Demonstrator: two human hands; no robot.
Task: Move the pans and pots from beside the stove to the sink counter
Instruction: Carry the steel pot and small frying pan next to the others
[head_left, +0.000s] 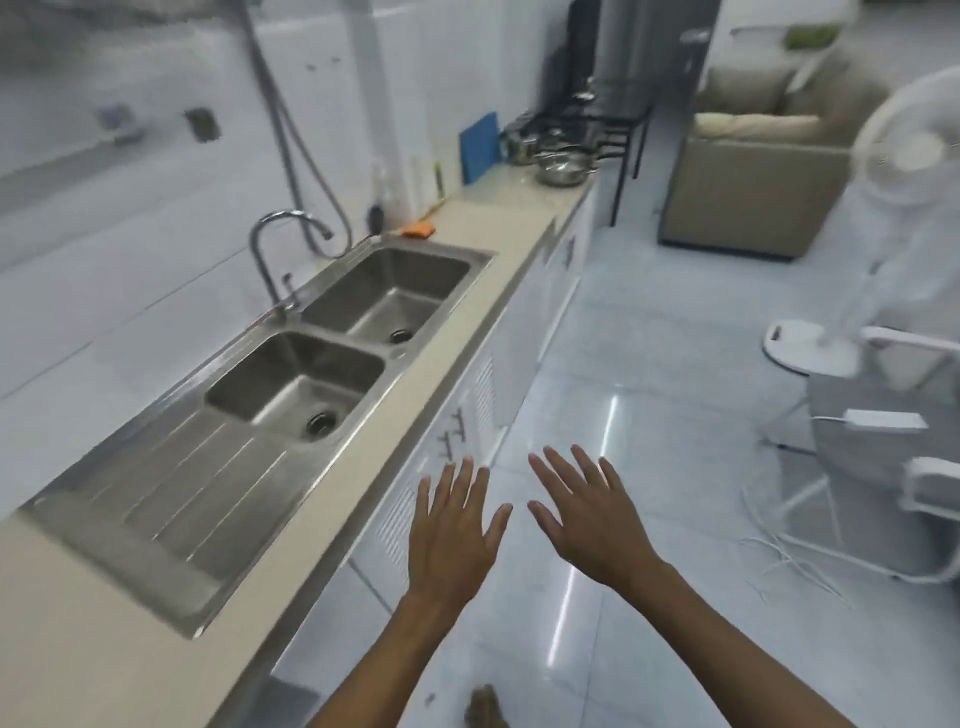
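Observation:
Several shiny steel pots and pans stand clustered at the far end of the beige counter, right beside the black stove. The steel double sink with its ribbed drainboard lies in the counter at left and holds nothing. My left hand and my right hand hover low in front of me over the floor, palms down, fingers spread, holding nothing, far from the pots.
A blue cutting board leans on the wall by the pots. An orange cloth lies behind the sink, near the curved faucet. A white fan, a chair with loose cables and a beige sofa stand right.

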